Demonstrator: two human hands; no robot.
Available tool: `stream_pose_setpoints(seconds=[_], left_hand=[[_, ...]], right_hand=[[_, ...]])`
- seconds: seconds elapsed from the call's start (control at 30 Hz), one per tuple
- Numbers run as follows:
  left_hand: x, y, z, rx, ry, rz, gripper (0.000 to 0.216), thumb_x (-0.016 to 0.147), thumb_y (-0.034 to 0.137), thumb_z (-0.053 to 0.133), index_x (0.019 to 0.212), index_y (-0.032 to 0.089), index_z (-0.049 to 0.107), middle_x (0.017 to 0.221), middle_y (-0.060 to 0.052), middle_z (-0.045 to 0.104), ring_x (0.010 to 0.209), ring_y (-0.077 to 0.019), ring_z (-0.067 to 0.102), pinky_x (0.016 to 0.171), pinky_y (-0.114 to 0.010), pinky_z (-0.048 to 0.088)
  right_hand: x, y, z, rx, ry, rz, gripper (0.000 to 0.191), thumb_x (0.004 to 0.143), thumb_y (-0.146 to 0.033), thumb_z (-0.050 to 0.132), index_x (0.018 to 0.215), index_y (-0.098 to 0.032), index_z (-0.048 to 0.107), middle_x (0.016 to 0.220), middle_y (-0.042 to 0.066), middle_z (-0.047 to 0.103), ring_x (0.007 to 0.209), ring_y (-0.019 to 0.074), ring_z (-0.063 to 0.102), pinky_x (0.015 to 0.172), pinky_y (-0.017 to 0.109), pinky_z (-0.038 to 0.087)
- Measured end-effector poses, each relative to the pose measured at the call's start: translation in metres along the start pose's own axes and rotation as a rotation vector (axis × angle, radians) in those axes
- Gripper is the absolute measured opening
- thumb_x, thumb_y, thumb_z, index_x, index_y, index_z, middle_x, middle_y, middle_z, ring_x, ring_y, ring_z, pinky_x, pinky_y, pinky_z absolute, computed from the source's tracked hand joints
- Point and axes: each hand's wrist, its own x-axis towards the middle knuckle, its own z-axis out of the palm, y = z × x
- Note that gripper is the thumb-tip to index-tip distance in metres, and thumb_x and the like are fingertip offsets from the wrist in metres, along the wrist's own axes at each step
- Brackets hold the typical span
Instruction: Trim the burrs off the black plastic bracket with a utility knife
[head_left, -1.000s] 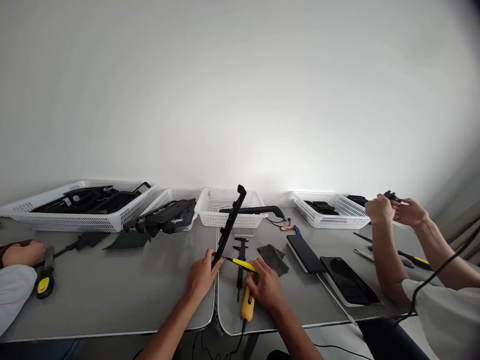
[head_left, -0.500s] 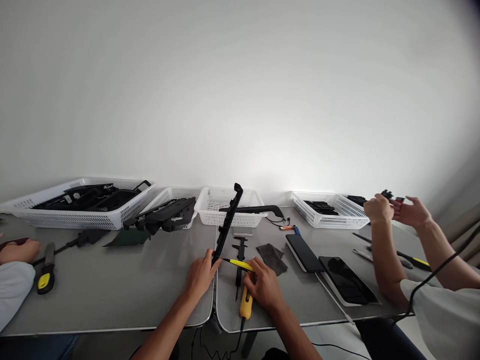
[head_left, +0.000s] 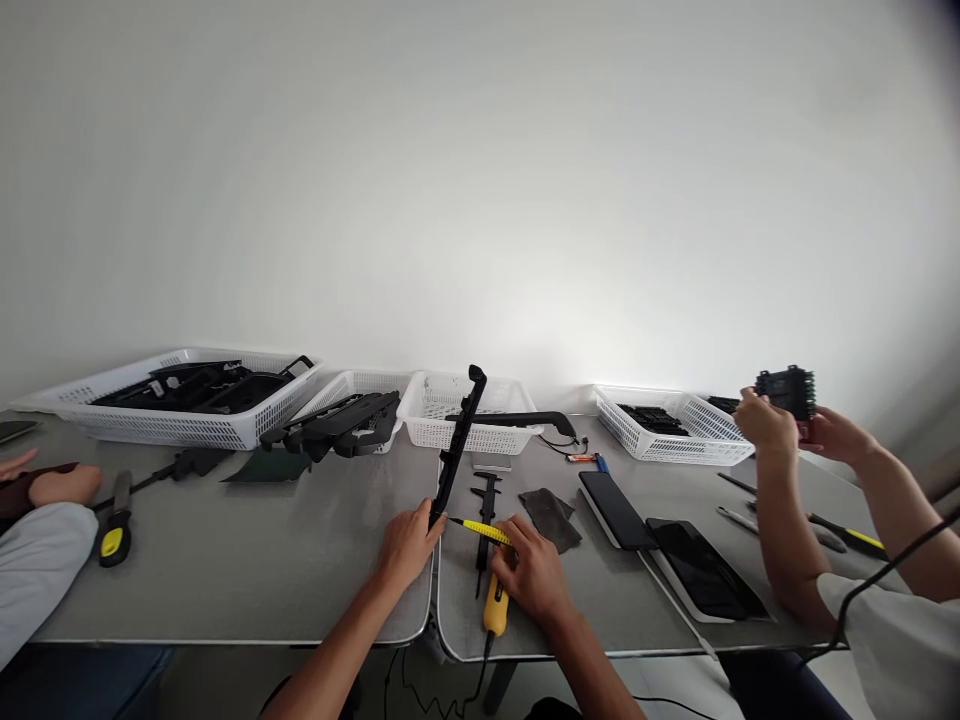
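Observation:
My left hand (head_left: 406, 546) pinches the lower end of a long black plastic strip (head_left: 454, 450), which is tilted with its hooked top end up and to the right. My right hand (head_left: 534, 575) grips a slim yellow tool (head_left: 484, 531) with black markings, its thin dark tip close to the strip's lower end. Below the right hand is a yellow corded handle (head_left: 496, 606); its front part is hidden, and whether the hand touches it I cannot tell. A black caliper (head_left: 487, 505) lies just behind the slim tool. Right of it rests a dark grey cloth (head_left: 551, 518).
White baskets (head_left: 435, 432) with black parts stand along the wall; a curved black part (head_left: 517, 420) lies across one. Two tablet-like devices (head_left: 705, 570) lie to the right. A tool with a black and yellow handle (head_left: 115, 540) is on the left. Co-workers' hands are at both sides.
The view has shifted slightly, moving most things a little to the right. My hands keep their grip. The co-worker on the right now holds up a black toothed part.

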Motion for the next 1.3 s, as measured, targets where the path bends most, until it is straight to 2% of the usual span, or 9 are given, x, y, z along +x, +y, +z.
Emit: stream_pose_setpoints(seconds=[0.7, 0.9, 1.3], left_hand=[[0.0002, 0.0004, -0.0002, -0.016, -0.019, -0.012, 0.022, 0.104, 0.036, 0.044, 0.090, 0.022, 0.055, 0.071, -0.002, 0.064, 0.063, -0.0210, 0.063, 0.056, -0.029, 0.026], [-0.0008, 0.0020, -0.0018, -0.006, -0.017, -0.012, 0.028, 0.106, 0.040, 0.043, 0.093, 0.021, 0.057, 0.071, -0.003, 0.065, 0.063, -0.0211, 0.064, 0.055, -0.029, 0.026], [-0.0017, 0.0041, -0.0036, 0.017, -0.013, -0.001, 0.033, 0.107, 0.043, 0.041, 0.095, 0.019, 0.060, 0.071, -0.004, 0.067, 0.064, -0.0225, 0.065, 0.056, -0.030, 0.027]], right_hand=[[-0.0002, 0.0029, 0.0047, 0.018, 0.011, -0.035, 0.023, 0.100, -0.021, 0.051, 0.119, -0.021, 0.064, 0.098, 0.004, 0.065, 0.065, 0.0123, 0.059, 0.061, 0.025, 0.045], [0.0017, 0.0038, 0.0053, -0.004, 0.017, 0.001, 0.023, 0.102, -0.024, 0.051, 0.121, -0.021, 0.063, 0.102, 0.006, 0.066, 0.075, 0.0160, 0.064, 0.066, 0.027, 0.049], [0.0000, 0.0058, 0.0079, 0.003, 0.002, 0.018, 0.023, 0.105, -0.028, 0.049, 0.124, -0.022, 0.062, 0.104, 0.006, 0.066, 0.075, 0.0161, 0.065, 0.065, 0.027, 0.050]])
